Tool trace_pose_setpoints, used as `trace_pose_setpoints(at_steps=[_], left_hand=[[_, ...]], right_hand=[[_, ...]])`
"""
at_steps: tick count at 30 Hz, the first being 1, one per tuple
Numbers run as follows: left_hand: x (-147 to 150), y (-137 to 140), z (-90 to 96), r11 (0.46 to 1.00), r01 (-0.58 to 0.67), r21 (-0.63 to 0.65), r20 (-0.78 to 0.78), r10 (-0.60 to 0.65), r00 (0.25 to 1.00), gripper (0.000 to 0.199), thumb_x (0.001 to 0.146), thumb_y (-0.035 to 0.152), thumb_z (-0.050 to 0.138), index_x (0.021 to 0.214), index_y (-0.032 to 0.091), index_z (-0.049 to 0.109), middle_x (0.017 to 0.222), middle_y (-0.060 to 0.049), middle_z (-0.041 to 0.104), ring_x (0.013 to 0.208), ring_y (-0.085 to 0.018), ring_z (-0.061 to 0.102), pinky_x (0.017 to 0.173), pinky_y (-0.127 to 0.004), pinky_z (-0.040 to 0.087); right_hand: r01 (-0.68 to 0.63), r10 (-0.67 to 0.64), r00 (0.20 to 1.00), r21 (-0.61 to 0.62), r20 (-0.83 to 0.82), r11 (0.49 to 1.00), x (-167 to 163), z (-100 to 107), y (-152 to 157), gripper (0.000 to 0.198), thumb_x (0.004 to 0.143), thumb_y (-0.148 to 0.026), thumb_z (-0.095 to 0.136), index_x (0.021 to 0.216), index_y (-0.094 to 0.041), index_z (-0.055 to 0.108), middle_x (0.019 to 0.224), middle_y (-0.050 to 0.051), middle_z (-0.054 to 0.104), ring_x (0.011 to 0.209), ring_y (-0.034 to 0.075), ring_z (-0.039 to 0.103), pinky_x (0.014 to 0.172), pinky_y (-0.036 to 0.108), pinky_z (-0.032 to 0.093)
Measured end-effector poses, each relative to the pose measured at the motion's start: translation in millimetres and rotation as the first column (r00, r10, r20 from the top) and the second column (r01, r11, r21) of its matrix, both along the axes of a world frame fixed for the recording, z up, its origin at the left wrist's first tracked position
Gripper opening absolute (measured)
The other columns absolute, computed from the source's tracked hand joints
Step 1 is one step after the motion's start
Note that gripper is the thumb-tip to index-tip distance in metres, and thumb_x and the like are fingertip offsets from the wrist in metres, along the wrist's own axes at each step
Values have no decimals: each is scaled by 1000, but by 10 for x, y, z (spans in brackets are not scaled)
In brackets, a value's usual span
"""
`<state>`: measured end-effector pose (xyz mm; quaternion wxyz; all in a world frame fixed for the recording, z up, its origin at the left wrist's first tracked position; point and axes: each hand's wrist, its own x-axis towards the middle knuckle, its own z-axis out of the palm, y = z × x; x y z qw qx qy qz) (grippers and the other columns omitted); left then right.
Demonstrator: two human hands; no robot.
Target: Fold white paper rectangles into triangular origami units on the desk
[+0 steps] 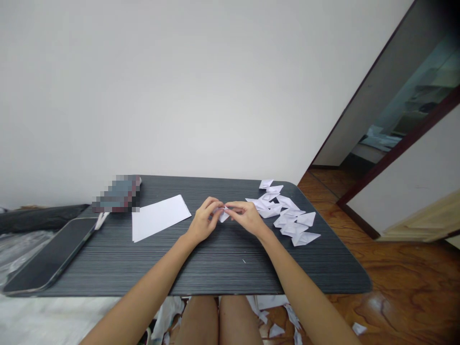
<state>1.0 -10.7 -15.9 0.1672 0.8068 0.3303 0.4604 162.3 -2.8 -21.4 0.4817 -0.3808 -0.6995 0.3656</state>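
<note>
A small piece of folded white paper (pixel 224 216) is held between both hands above the middle of the dark table. My left hand (pixel 206 220) pinches its left side with thumb and fingers. On the other side my right hand (pixel 247 215) grips it with thumb and fingertips. Much of the paper is hidden behind the fingers, so its exact fold cannot be made out. To the right of my right hand lie several folded paper boats (pixel 287 213), loosely overlapping. Left of my left hand rests a stack of white paper sheets (pixel 158 218).
The dark table (pixel 223 273) stands against a white wall. At its left lie a dark flat tablet-like object (pixel 53 254) and a blurred-out thick item (pixel 120 194). Paper scraps (pixel 276 330) litter the wooden floor below. A doorway opens at the right.
</note>
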Motion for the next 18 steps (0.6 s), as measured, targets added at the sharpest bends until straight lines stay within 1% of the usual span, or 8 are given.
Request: trace_pose_setpoints(at_steps=[3,7,9,11,13,16,18], left_hand=[[-9,9,-10,1000,-1,-3,-29,1,1000,16,83,19,38,91,17,51,90,-6,46,78,-12,48,64,-22,45],[-9,21,-27,1000,-16,-17,-47,15,999,16,83,19,37,92,17,50,91,-7,46,80,-14,48,67,-25,46],[-5,28,-36,1000,-24,-15,-33,24,999,16,83,19,38,92,17,51,90,-7,46,81,-14,48,70,-27,46],[-1,35,-37,1000,-29,-6,-2,29,1000,16,82,20,39,91,17,51,90,-7,45,82,-14,48,72,-28,46],[-2,41,-24,1000,-25,-9,46,26,999,16,82,20,41,91,17,52,93,-7,46,84,-14,49,73,-29,46],[-26,53,16,999,6,-54,143,2,990,19,80,22,44,97,17,52,102,-9,47,90,-16,50,75,-30,47],[-56,65,42,996,44,-79,168,-30,985,21,79,22,46,98,17,54,104,-10,49,95,-18,50,80,-33,45]], right_hand=[[8,-9,1000,59,27,998,2,13,-10,25,70,-32,57,86,-15,65,85,7,65,65,14,61,58,26,52],[-23,18,999,114,49,993,-1,59,-29,21,74,-31,53,84,-17,66,88,6,64,76,16,60,64,26,52],[-13,11,1000,129,17,992,-7,75,-34,21,75,-31,52,84,-18,65,91,6,62,73,15,60,61,26,53],[19,-17,1000,142,-15,990,-10,83,-38,21,75,-31,51,84,-17,65,94,7,60,64,12,59,57,25,52],[60,-58,998,166,-13,984,-6,89,-43,20,76,-31,51,83,-17,64,92,7,58,60,11,57,56,25,52],[120,-126,992,214,14,969,16,112,-59,19,77,-29,50,83,-18,64,86,7,59,66,13,57,58,25,50],[145,-156,987,246,28,959,33,136,-74,19,78,-28,48,83,-18,64,85,7,60,67,13,56,56,25,49]])
